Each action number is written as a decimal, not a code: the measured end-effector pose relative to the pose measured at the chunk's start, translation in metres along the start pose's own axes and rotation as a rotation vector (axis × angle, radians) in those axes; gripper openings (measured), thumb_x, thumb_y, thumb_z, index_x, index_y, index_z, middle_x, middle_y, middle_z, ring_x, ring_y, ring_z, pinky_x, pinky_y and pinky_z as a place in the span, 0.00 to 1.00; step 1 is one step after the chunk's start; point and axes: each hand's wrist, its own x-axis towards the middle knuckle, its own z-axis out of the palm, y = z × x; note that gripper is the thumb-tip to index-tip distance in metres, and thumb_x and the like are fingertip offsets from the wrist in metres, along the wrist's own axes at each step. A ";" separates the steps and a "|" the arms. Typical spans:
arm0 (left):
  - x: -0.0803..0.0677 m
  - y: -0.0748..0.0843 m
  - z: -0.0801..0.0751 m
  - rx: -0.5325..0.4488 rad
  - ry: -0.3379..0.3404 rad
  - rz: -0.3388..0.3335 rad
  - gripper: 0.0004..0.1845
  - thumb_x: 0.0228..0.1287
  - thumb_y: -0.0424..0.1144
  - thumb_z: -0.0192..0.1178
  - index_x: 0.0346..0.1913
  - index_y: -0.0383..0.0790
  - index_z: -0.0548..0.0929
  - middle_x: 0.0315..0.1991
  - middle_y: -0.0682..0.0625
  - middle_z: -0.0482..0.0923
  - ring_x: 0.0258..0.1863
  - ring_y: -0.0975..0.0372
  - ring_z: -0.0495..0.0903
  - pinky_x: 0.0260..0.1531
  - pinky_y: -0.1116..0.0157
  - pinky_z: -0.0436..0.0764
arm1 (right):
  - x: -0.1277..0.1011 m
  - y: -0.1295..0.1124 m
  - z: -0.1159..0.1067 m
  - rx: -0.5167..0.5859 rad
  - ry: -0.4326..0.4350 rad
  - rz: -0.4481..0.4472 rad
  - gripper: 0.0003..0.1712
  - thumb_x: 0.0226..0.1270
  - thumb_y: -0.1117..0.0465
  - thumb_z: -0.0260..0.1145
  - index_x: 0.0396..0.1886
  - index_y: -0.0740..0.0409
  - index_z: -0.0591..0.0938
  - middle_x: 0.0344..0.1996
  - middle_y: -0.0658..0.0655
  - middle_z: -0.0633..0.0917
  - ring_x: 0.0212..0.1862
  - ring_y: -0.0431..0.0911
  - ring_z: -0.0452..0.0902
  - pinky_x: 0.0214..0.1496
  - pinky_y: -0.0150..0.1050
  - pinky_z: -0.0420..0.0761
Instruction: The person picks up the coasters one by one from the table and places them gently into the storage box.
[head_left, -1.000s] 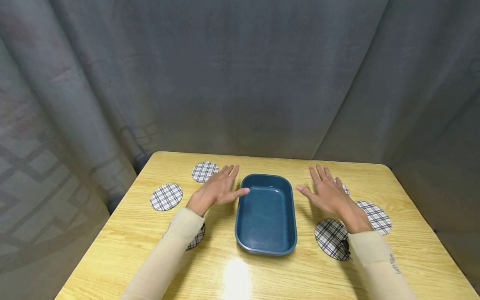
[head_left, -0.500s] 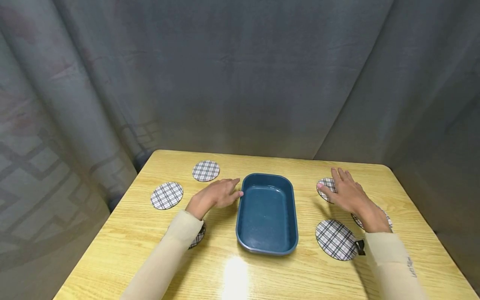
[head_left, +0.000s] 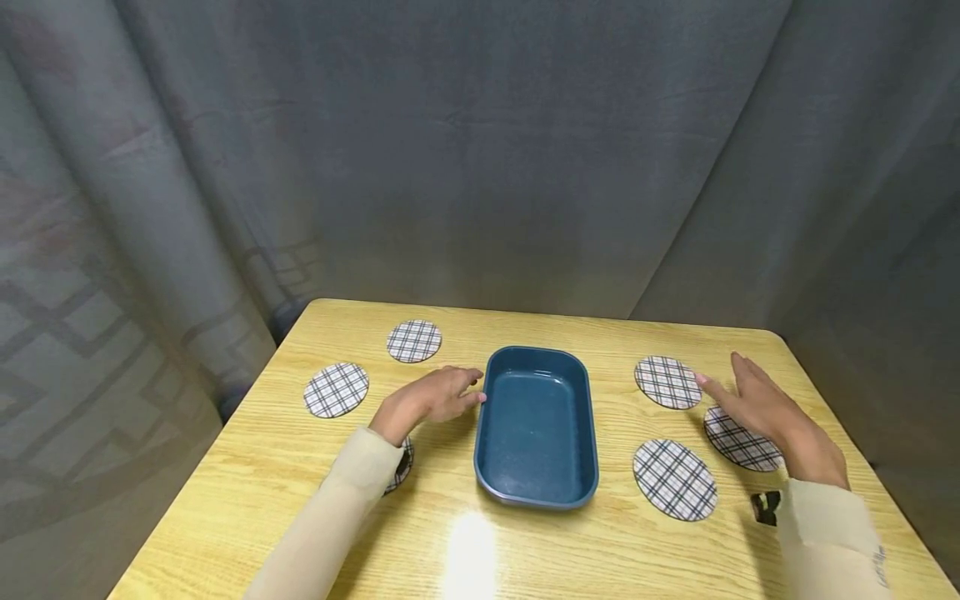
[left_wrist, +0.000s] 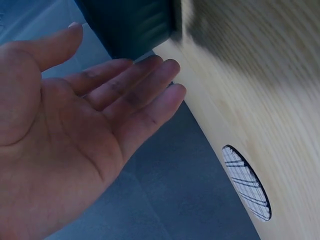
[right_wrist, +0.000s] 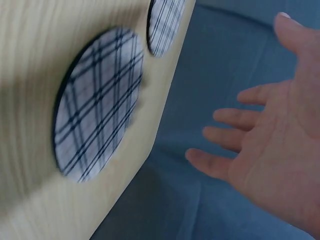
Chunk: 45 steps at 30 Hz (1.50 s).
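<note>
A deep blue rectangular dish (head_left: 534,493) with rounded corners stands mid-table, nothing inside it. At its left side is my left hand (head_left: 435,395), thumb and fingertips close to the rim; whether they touch it I cannot tell. In the left wrist view this hand (left_wrist: 75,120) has relaxed, slightly bent fingers and an empty palm. Off to the right, my right hand (head_left: 772,412) hovers above a plaid round coaster (head_left: 738,442) and partly covers it. The right wrist view shows the hand (right_wrist: 270,130) with spread, loose fingers, apart from the coaster (right_wrist: 100,105).
Two more plaid coasters, one far (head_left: 667,382) and one near (head_left: 675,480), lie right of the dish. On the left are a back coaster (head_left: 414,341), a side coaster (head_left: 336,390) and one partly under the left sleeve (head_left: 401,467). Grey curtains (head_left: 480,167) hang behind the wooden table (head_left: 247,492).
My right hand has moved rightward from beside the dish to over the outer right coaster, uncovering the far right one. My left hand has drawn slightly nearer, its fingers lower by the dish.
</note>
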 end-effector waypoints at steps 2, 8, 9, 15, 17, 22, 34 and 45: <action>0.000 0.000 0.001 0.000 0.010 0.015 0.26 0.78 0.45 0.51 0.71 0.34 0.68 0.68 0.40 0.71 0.68 0.49 0.70 0.69 0.54 0.71 | -0.003 0.008 -0.001 0.001 -0.026 0.025 0.59 0.76 0.35 0.46 0.72 0.81 0.31 0.69 0.88 0.38 0.70 0.82 0.34 0.65 0.80 0.47; 0.000 0.000 0.006 -0.006 0.030 0.033 0.23 0.78 0.43 0.51 0.67 0.35 0.72 0.65 0.39 0.74 0.64 0.48 0.74 0.65 0.53 0.75 | -0.010 0.026 0.001 0.013 -0.125 0.091 0.64 0.73 0.36 0.54 0.69 0.86 0.31 0.66 0.90 0.39 0.68 0.84 0.36 0.65 0.79 0.49; 0.000 0.000 0.006 -0.007 0.031 0.032 0.22 0.78 0.44 0.51 0.67 0.35 0.72 0.65 0.39 0.74 0.63 0.48 0.74 0.64 0.53 0.75 | -0.010 0.029 0.002 0.022 -0.137 0.101 0.65 0.73 0.36 0.55 0.69 0.86 0.31 0.66 0.90 0.39 0.68 0.83 0.35 0.65 0.79 0.49; -0.001 0.000 0.011 -0.023 0.058 0.046 0.19 0.78 0.41 0.51 0.62 0.34 0.75 0.60 0.37 0.77 0.60 0.47 0.77 0.62 0.52 0.77 | -0.016 0.039 0.004 0.026 -0.166 0.121 0.65 0.71 0.39 0.60 0.68 0.88 0.32 0.65 0.91 0.40 0.67 0.84 0.37 0.65 0.78 0.50; -0.001 0.000 0.012 -0.051 0.068 0.053 0.17 0.77 0.40 0.51 0.60 0.33 0.76 0.58 0.37 0.79 0.58 0.48 0.78 0.61 0.52 0.78 | -0.017 0.040 0.004 0.024 -0.181 0.124 0.65 0.70 0.40 0.61 0.68 0.88 0.33 0.65 0.91 0.40 0.66 0.85 0.38 0.65 0.79 0.50; 0.001 0.003 0.014 -0.138 0.078 0.035 0.15 0.77 0.37 0.51 0.57 0.31 0.77 0.54 0.38 0.81 0.55 0.49 0.80 0.58 0.53 0.80 | -0.017 0.045 0.006 -0.006 -0.197 0.128 0.68 0.66 0.39 0.65 0.68 0.88 0.35 0.64 0.92 0.43 0.65 0.85 0.41 0.65 0.78 0.52; 0.003 0.011 0.020 -0.336 0.132 -0.065 0.14 0.73 0.31 0.53 0.56 0.28 0.77 0.48 0.40 0.81 0.41 0.57 0.81 0.42 0.61 0.83 | -0.011 0.053 0.015 -0.024 -0.198 0.160 0.75 0.55 0.37 0.74 0.68 0.89 0.38 0.64 0.92 0.47 0.65 0.84 0.46 0.66 0.77 0.56; 0.006 0.011 0.029 -0.739 0.127 -0.151 0.17 0.72 0.27 0.48 0.60 0.23 0.70 0.56 0.31 0.72 0.33 0.54 0.82 0.32 0.58 0.89 | -0.010 0.053 0.018 -0.041 -0.178 0.188 0.73 0.54 0.41 0.76 0.68 0.89 0.41 0.63 0.91 0.50 0.63 0.83 0.50 0.65 0.76 0.59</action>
